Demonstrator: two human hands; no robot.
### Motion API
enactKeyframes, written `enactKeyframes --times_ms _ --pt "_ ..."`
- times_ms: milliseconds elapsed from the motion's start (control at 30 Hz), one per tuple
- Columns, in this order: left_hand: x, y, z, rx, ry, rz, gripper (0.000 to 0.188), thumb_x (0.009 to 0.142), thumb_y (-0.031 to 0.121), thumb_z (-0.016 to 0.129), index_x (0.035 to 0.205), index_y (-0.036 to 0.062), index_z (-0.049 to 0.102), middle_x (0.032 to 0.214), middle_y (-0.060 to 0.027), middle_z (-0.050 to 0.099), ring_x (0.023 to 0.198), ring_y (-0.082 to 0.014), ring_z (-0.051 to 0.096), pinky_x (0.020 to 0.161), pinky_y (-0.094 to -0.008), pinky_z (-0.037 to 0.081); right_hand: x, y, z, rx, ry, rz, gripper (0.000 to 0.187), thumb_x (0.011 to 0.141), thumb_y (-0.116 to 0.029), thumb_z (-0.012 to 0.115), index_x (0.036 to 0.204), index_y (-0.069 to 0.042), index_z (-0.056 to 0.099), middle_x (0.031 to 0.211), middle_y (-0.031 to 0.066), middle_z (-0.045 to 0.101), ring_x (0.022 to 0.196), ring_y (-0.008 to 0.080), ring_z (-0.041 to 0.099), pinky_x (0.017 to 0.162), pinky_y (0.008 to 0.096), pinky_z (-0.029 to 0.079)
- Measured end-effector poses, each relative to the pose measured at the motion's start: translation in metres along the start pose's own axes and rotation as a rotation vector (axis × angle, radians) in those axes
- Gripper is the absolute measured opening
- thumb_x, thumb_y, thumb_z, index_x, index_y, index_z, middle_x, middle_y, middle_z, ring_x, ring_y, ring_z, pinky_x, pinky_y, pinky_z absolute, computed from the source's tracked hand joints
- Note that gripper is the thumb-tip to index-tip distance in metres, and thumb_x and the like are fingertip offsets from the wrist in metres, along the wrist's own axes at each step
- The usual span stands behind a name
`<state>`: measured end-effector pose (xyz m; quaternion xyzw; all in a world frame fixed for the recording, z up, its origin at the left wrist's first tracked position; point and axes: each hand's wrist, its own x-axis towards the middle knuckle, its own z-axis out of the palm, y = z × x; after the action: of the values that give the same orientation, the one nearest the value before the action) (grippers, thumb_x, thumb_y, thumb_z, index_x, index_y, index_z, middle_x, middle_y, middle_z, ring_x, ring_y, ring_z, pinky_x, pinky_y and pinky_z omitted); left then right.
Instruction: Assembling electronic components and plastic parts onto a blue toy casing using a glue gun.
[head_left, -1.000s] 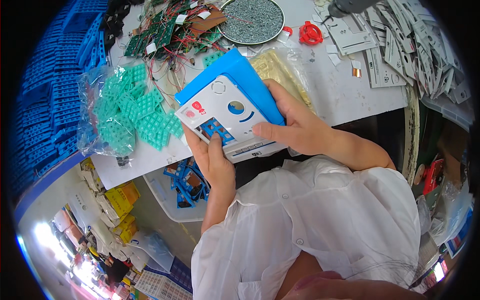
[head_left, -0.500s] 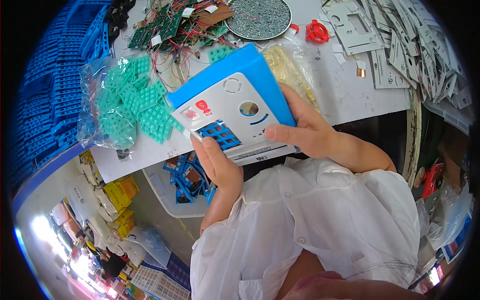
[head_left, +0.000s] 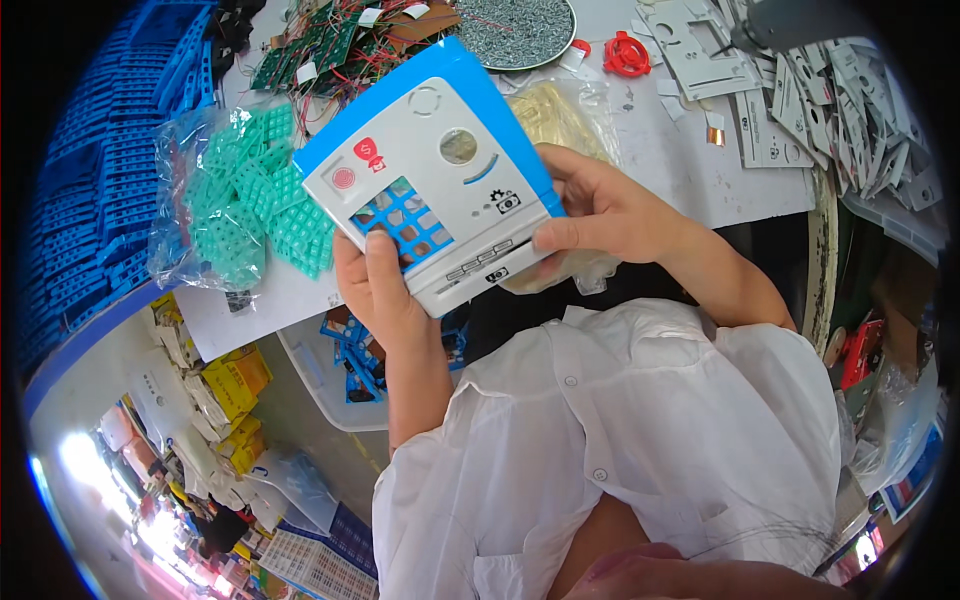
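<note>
Both of my hands hold a blue plastic casing with a white front panel on it, tilted above the table's near edge. The panel has a round hole, a square opening with a blue lattice behind it, and red and black printed marks. My left hand grips the lower left corner, thumb on the front beside the square opening. My right hand grips the right side, its thumb on the front near the lower edge and its other fingers partly hidden behind the casing.
Mint-green keypad pieces lie left, partly bagged, near stacked blue plastic parts. Behind are wired circuit boards, a screw tray and a red ring. White panels and a dark pointed tool are right. A bin stands below.
The casing has moved left and turned, its front now facing me more fully. Both hands moved with it, keeping their grip. A dark pointed tool has come into view at the upper right.
</note>
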<state>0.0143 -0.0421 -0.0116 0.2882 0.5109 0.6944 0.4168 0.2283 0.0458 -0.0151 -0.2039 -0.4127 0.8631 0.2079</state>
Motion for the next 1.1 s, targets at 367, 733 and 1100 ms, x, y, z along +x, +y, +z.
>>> enactKeyframes --times_ms 367,733,1100 --pt "0.046 -0.009 -0.050 -0.628 -0.852 -0.533 0.093 0.100 0.073 0.033 0.144 -0.0082 0.048 0.129 -0.0220 0.064 0.111 -0.0246 0.067 0.097 -0.0343 0.054 -0.025 -0.045 -0.026 -0.893 0.024 -0.474 0.039 0.092 -0.001 0.070 0.129 -0.001 0.059 0.126 0.0093 0.067 0.106 0.0178 0.067 0.084 0.0323 0.061" --pt "0.005 -0.005 0.012 0.661 -0.452 0.016 0.071 0.098 0.010 0.060 0.160 -0.0006 0.028 0.127 -0.0182 0.059 0.101 -0.0213 0.067 0.084 -0.0322 0.054 -0.036 -0.021 -0.016 -0.676 0.360 -0.126 0.084 0.092 -0.003 0.068 0.163 -0.011 0.024 0.100 0.0096 0.072 0.085 0.0118 0.068 0.074 0.0271 0.054" --pt "0.013 -0.013 0.014 1.173 -0.490 0.123 0.052 0.093 0.017 0.072 0.141 0.0024 0.059 0.060 -0.0063 0.055 0.051 -0.0143 0.051 0.051 -0.0311 0.042 -0.024 -0.014 -0.037 -1.545 0.426 -0.165 0.070 0.091 -0.028 0.075 0.153 -0.013 0.046 0.074 0.0149 0.069 0.059 0.0265 0.068 0.057 0.0324 0.052"
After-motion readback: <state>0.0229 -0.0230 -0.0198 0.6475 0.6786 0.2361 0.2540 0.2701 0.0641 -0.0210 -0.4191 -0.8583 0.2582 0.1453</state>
